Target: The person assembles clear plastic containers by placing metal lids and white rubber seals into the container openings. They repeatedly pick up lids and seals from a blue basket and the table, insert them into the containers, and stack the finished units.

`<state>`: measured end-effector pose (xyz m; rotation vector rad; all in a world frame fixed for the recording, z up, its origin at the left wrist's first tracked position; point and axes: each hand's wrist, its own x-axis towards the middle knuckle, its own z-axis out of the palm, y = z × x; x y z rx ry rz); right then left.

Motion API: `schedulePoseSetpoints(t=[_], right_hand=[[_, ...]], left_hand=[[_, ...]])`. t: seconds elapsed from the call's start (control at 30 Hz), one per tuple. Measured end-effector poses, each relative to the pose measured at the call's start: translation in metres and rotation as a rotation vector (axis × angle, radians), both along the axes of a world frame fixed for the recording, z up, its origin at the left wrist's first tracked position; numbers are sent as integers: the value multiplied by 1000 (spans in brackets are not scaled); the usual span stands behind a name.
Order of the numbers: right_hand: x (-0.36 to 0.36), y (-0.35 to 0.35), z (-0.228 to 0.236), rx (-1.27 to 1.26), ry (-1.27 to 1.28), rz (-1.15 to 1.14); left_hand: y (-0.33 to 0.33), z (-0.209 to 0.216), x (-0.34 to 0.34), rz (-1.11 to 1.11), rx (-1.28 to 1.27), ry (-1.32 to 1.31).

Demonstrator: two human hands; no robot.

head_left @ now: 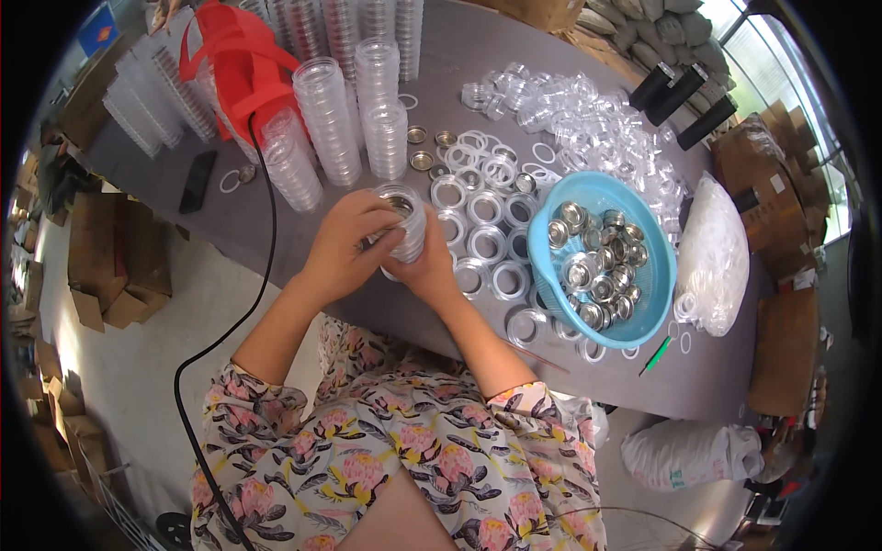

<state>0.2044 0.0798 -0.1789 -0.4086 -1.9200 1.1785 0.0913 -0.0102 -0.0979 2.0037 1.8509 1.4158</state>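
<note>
Near the table's front edge, both my hands are at a short stack of clear round plastic lids [412, 225]. A silvery metal cap [398, 202] shows in the top of it. My right hand [428, 264] wraps round the stack's side from the right. My left hand [356, 231] bends its fingers over the top and left side, closed against the stack; its fingertips are partly hidden. Several loose clear plastic rings [487, 242] lie just right of my hands. Beyond them a light-blue basket [658, 317] holds many metal caps [602, 262].
Tall stacks of clear plastic lids [326, 119] stand ahead, beside a red bag [241, 60]. A heap of clear plastic pieces [597, 115] lies at the far right, near a filled plastic bag [715, 253]. A black cable [272, 211] hangs across the left. A green-handled tool [655, 356] lies front right.
</note>
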Motion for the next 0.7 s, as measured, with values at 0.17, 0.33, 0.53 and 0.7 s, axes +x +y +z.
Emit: schedulePoseSetpoints(t=[0.17,0.33,0.53,0.7], right_hand=[[-2,-3,-1,-6,-6,-87],[0,-3,-4,4,-26,-74],[14,-10,-1,68,-34,-147],[58,-13,33,156,51,-172]], left_hand=[[-9,-11,-4,113,135,-442],[-15,-18,-12,314,315,-695],[-40,-119,-52,458,12,126],[-40,-133,-53,309,-323,283]])
